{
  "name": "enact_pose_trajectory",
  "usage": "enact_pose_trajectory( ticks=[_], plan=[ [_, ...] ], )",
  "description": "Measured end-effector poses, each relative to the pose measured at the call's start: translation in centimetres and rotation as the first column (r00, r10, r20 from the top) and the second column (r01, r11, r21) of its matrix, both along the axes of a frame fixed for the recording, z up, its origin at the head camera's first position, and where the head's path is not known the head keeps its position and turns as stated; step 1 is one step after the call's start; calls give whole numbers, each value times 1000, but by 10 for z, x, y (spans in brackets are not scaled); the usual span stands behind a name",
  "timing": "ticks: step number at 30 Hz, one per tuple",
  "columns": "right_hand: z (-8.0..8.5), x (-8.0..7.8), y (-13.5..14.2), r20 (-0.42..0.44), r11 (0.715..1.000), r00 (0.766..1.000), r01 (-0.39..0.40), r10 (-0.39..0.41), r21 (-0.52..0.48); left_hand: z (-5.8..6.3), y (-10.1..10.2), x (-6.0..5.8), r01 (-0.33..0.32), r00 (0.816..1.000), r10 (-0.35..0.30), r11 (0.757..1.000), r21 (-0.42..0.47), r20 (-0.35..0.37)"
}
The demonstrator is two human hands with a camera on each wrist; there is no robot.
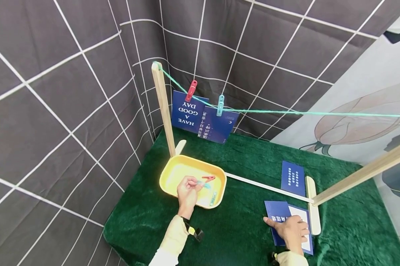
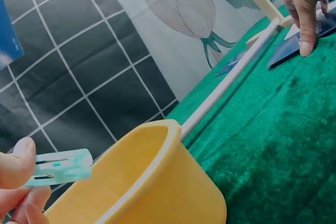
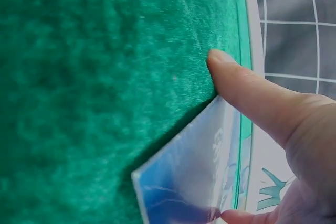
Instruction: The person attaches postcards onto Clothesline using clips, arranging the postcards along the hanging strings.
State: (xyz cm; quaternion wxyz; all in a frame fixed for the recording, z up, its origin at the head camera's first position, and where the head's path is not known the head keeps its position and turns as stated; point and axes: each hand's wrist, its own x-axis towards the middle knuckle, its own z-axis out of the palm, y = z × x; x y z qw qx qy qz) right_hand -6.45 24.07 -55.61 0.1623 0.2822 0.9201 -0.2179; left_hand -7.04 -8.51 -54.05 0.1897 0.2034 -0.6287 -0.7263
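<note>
The green desk [image 1: 233,240] spreads out below the left hand [image 1: 188,192] and the right hand [image 1: 291,229]. A yellow tub [image 1: 166,181] sits just under the left hand. The right hand seems to grip a blue card [image 1: 276,208] by two edges, with a white and blue card [image 1: 296,212] beneath it. The left hand pinches a small blue-green peg [image 2: 60,167] over the tub. It's best to lift the blue card gently, without bending it or dragging its neighbour, and keep fingers off the peg's free end.
</note>
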Motion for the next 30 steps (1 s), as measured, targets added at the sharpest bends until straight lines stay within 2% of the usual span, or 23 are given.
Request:
enact_pose_trajectory(
  ticks=[5, 10, 15, 19, 22, 25, 28, 30],
  plan=[
    [2, -1, 2, 50, 1000, 999, 15, -15, -12, 1, -2, -2, 2, 999, 1, 996, 89, -35],
    [5, -3, 1, 92, 1000, 996, 18, -16, -14, 6, -2, -2, 19, 995, -1, 983, 181, -99],
    [6, -3, 1, 89, 1000, 996, 14, -11, -24, 11, 0, -3, 41, 990, -8, 972, 230, -141],
    [7, 0, -2, 68, 1000, 997, -26, 26, 0, 16, 0, -5, 56, 988, -14, 959, 279, -151],
    [10, 1, -10, 2, 998, 998, -64, 64, 21, 19, 1, -8, 89, 983, -31, 943, 322, -179],
    [14, 0, -22, -128, 994, 986, -104, 105, 17, 24, 3, -10, 127, 976, -53, 928, 349, -212],
    [18, -2, -36, -285, 991, 950, -134, 128, 0, 31, 6, -13, 147, 972, -71, 926, 347, -224],
    [21, -3, -45, -393, 989, 910, -147, 130, -14, 36, 8, -15, 155, 971, -82, 929, 336, -223]
  ],
)
